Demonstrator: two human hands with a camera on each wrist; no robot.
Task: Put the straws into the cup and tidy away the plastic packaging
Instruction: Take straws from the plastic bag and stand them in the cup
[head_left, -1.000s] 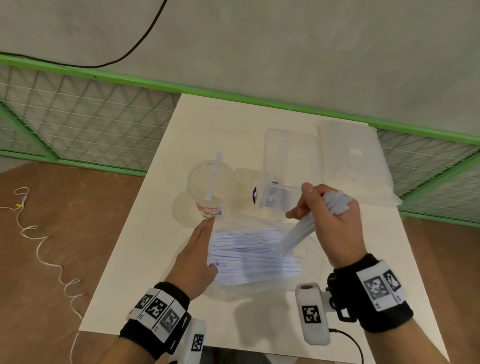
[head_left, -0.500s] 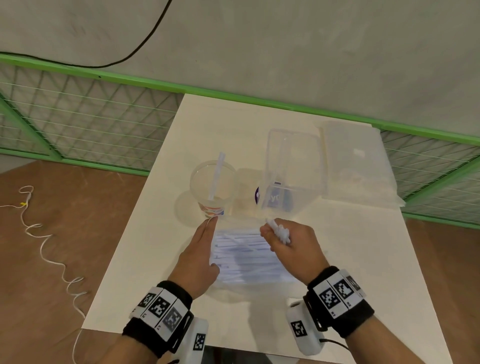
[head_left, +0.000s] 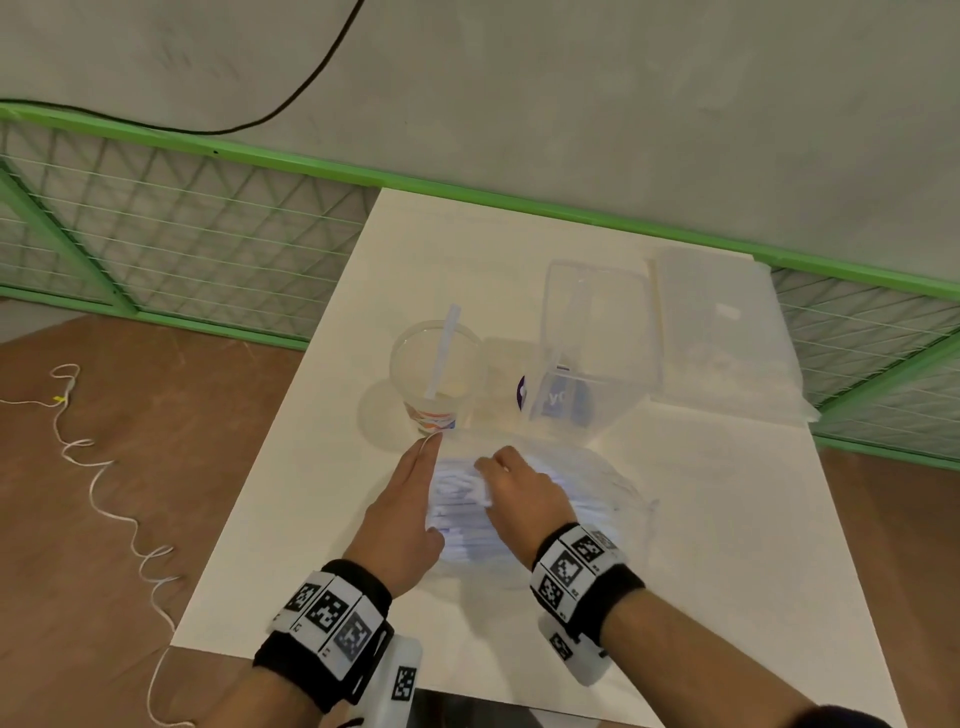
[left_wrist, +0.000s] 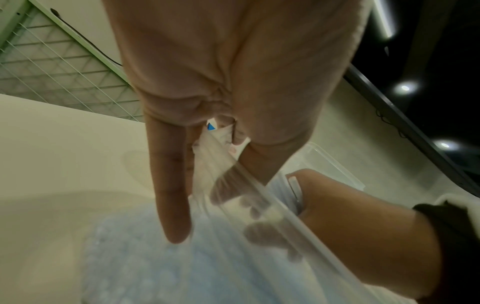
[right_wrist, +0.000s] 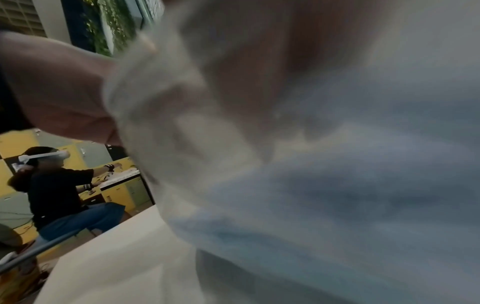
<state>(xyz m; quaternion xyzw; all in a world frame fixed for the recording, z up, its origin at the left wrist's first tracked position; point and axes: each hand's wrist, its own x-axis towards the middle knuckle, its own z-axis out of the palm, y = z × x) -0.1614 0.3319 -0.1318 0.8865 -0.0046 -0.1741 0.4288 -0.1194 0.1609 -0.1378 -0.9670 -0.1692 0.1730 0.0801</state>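
A clear plastic cup (head_left: 435, 364) with one white straw (head_left: 444, 353) in it stands mid-table. In front of it lies a clear plastic bag (head_left: 597, 493) full of white straws (head_left: 457, 535). My left hand (head_left: 410, 499) lies flat on the bag's left edge, fingers straight and pointing at the cup. My right hand (head_left: 519, 488) is curled round a bundle of straws at the bag's left end; white straw ends stick out of the fist. In the left wrist view, right-hand fingers (left_wrist: 233, 193) show through the plastic (left_wrist: 182, 267). The right wrist view is blurred plastic (right_wrist: 337, 185).
An open clear storage box (head_left: 597, 332) with a purple label stands right of the cup. Its flat lid (head_left: 722, 332) lies further right near the table edge. A green mesh fence (head_left: 208, 150) runs behind the white table (head_left: 727, 545). Another person (right_wrist: 57, 185) sits far off.
My right hand, holding the straw bundle, has come down from the right and moved left over the bag, close to my left hand. The left hand has stayed put.
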